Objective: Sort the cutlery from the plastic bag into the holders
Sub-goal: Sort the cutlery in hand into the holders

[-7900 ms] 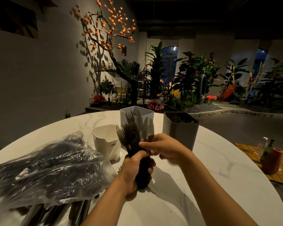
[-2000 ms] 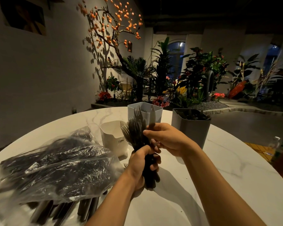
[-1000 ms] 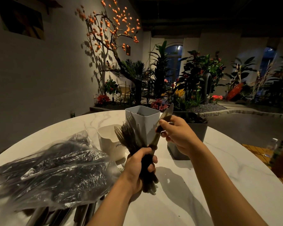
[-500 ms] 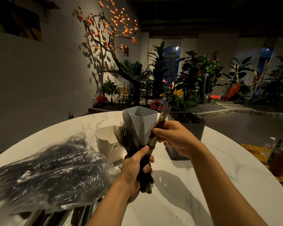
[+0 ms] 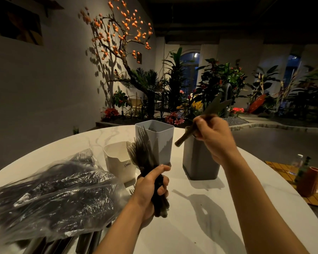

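My left hand (image 5: 151,187) grips a bundle of dark plastic forks (image 5: 141,153) upright by their handles, tines up. My right hand (image 5: 213,138) holds dark knives (image 5: 215,105), blurred, tilted over the dark grey holder (image 5: 200,162). A pale grey holder (image 5: 160,142) stands behind the bundle, and a white holder (image 5: 117,160) sits to its left. The clear plastic bag (image 5: 50,195) of dark cutlery lies at the left on the white marble table (image 5: 200,226).
Several cutlery handles (image 5: 86,241) stick out from under the bag near the table's front edge. A yellow mat with an orange cup (image 5: 308,182) and small bottles (image 5: 301,165) lies on a lower surface at the right. Plants fill the room behind.
My right hand has pulled the knives out of the bundle and lifted them to the right, over the dark grey holder. My left hand keeps its grip on the forks.
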Motion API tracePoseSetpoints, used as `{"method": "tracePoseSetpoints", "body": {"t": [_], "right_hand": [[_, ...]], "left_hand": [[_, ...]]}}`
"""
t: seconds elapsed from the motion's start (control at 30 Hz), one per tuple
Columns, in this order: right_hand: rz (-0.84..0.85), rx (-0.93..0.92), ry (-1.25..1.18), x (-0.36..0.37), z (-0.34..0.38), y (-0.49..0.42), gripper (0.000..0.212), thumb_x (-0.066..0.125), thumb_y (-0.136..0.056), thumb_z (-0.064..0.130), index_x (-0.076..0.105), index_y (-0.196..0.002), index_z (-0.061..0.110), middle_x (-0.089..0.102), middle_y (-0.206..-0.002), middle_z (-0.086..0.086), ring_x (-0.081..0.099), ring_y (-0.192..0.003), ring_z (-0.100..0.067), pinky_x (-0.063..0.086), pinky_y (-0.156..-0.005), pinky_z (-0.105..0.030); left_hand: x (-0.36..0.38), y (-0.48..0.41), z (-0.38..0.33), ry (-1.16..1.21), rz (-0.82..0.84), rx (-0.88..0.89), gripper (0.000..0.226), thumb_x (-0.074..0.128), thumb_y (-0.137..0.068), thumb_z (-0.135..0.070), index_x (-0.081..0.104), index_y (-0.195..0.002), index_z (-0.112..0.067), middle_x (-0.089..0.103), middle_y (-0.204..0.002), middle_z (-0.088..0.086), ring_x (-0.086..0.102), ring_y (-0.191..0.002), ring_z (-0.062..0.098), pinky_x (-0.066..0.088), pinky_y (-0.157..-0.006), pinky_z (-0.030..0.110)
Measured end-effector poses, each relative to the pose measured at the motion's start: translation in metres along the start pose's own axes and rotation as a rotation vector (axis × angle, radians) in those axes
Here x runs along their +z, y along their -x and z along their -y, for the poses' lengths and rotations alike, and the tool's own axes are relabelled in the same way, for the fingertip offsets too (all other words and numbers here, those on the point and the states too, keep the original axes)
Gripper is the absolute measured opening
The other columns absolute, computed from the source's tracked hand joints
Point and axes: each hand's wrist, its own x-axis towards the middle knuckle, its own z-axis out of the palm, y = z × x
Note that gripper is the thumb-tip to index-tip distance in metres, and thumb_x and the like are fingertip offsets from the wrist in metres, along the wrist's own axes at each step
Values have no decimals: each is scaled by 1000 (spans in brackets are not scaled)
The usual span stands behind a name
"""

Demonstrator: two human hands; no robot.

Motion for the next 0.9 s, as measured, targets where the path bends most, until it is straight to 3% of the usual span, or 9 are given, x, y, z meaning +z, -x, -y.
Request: {"method": "tracePoseSetpoints", "body": {"t": [0.13,0.23,0.37,0.47,0.57,0.7,0.8,0.9], "right_hand": [[-252,-208,174,-22,4,-7,9,50,-105,22,57,-101,17,65,-93,3,66,-86,-11,52,-71,-19],[-301,-248,340,-31,-1,-9,9,49,-105,22,56,-103,16,62,-89,7,62,-80,-6,50,-68,-13],[-190,-99,583,-28,-26,-10,17,53,-104,23,62,-108,10,64,-108,-7,60,-99,-20,51,-79,-28],[-150,36,869,-22,-39,-8,23,56,-102,28,64,-114,11,47,-129,-11,40,-123,-33,44,-95,-44],[-199,7,888,-21,-42,-10,28,60,-99,33,60,-119,13,44,-131,-12,36,-122,-34,43,-94,-43],[-364,-214,844,-20,-39,-10,63,74,-89,32,43,-141,13,50,-132,-16,46,-119,-35,46,-92,-44],[-427,-368,797,-18,-33,-9,81,77,-87,24,30,-153,14,52,-134,-16,50,-119,-33,41,-90,-36],[-435,-455,818,-17,-32,-7,76,71,-91,18,30,-154,15,56,-130,-15,52,-118,-33,46,-91,-43]], "left_hand": [[0,-1,1,-21,-2,5,42,72,-75,-37,72,-101,-3,54,-66,8,43,-46,12,43,-55,30],[0,-1,1,-32,-7,6,40,70,-80,-36,71,-102,-3,55,-66,9,44,-47,12,44,-55,29],[1,0,1,-49,-30,-11,27,64,-96,-28,70,-102,-3,56,-65,8,44,-48,13,45,-56,29],[2,1,1,-46,-38,-22,25,64,-96,-28,71,-100,-4,55,-64,7,42,-48,13,43,-56,31],[4,2,0,-43,-31,-30,23,63,-96,-26,70,-97,-4,52,-62,7,41,-46,13,43,-57,30],[3,1,0,-39,-11,-37,24,62,-96,-27,70,-100,-4,51,-62,7,39,-47,13,42,-57,31],[3,1,0,-37,18,-37,25,60,-98,-26,69,-103,-4,50,-62,6,39,-46,12,41,-58,32],[3,1,0,-28,29,-35,25,59,-98,-26,69,-103,-4,49,-61,5,39,-45,12,40,-58,32]]}}
